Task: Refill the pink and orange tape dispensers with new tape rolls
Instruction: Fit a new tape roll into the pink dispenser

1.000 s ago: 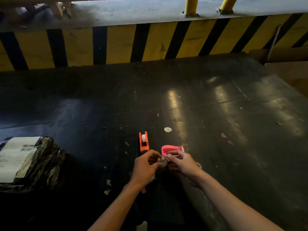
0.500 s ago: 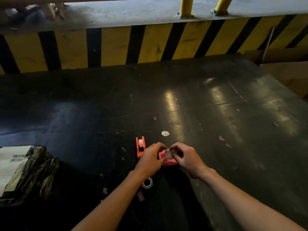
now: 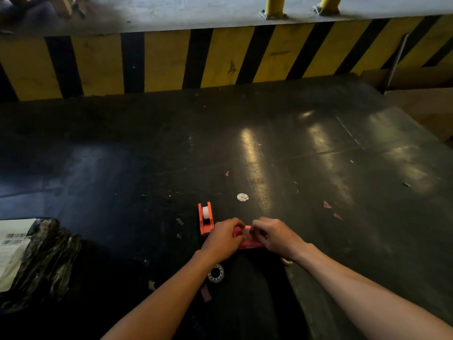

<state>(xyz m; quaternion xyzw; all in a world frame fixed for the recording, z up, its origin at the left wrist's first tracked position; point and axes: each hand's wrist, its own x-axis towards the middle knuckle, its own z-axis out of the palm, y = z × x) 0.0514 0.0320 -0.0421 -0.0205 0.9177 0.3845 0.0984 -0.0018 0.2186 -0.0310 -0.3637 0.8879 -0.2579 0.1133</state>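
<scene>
The orange tape dispenser (image 3: 205,219) stands on the dark table with a white tape roll seated in it. Just right of it lies the pink tape dispenser (image 3: 247,243), mostly covered by my hands. My left hand (image 3: 223,240) grips its left end. My right hand (image 3: 277,235) pinches a small clear tape roll (image 3: 245,231) at the top of the pink dispenser. An empty clear tape core (image 3: 216,273) lies on the table under my left wrist. A yellowish roll (image 3: 286,261) peeks out beneath my right wrist.
A black plastic parcel (image 3: 46,256) with a white shipping label lies at the left edge. A round white sticker (image 3: 242,197) and small paper scraps dot the dark table (image 3: 318,168). A yellow-and-black striped barrier (image 3: 220,57) runs along the far side.
Both hands have moved forward from in front of the pink dispenser onto it, bringing the small tape roll with them. The empty core under my left wrist has come into sight.
</scene>
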